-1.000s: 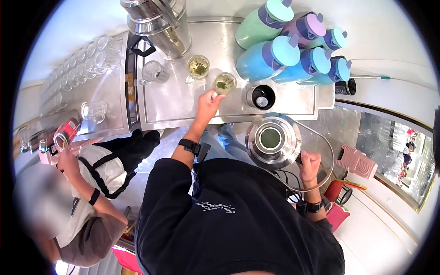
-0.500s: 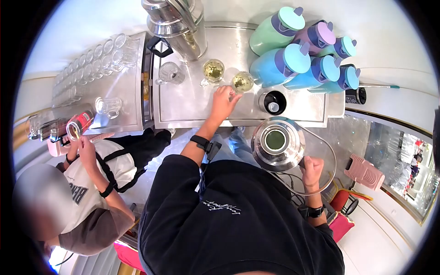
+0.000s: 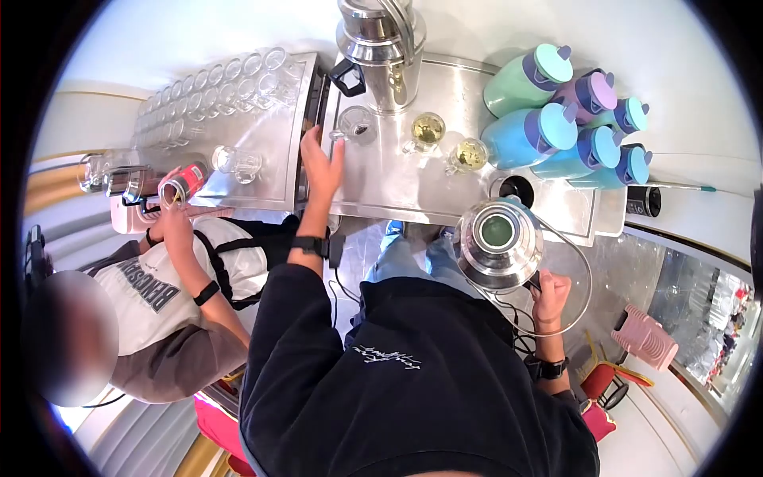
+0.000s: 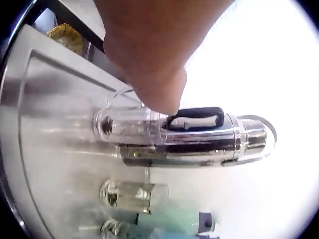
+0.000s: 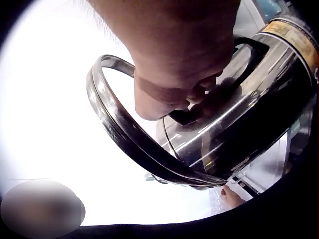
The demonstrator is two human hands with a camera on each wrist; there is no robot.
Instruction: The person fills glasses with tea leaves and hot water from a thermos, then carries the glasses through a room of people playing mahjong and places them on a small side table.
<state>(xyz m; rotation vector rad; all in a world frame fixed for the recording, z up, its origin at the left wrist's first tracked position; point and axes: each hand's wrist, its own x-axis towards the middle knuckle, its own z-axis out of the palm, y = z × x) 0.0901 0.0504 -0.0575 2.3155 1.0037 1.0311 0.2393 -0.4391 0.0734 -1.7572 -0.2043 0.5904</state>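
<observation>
My right hand (image 3: 550, 296) grips the black side handle of a shiny steel vacuum jug (image 3: 501, 242), lidless, its round mouth facing up. In the right wrist view the fingers curl round the handle on the jug's body (image 5: 214, 132), and its hoop handle (image 5: 117, 122) swings out beside it. My left hand (image 3: 324, 167), fingers and thumb spread, is beside a glass mug (image 3: 359, 126) with dark leaves at its bottom and no liquid showing. The left wrist view shows that hand (image 4: 162, 89) right at the mug's handle side. Two mugs of pale tea with leaves, one left (image 3: 428, 129) and one right (image 3: 469, 155), stand nearby.
A second steel jug (image 3: 389, 75) stands at the back of the steel counter (image 3: 381, 179). Several coloured pitchers (image 3: 528, 135) crowd its right side, near a black container (image 3: 517, 189). Rows of glass mugs (image 3: 214, 91) fill the left table, where another person (image 3: 183, 262) holds a red can (image 3: 184, 184).
My left hand has let go of the right tea mug and moved left to the mug with dry-looking leaves. My right hand keeps holding the jug. The head view has shifted left.
</observation>
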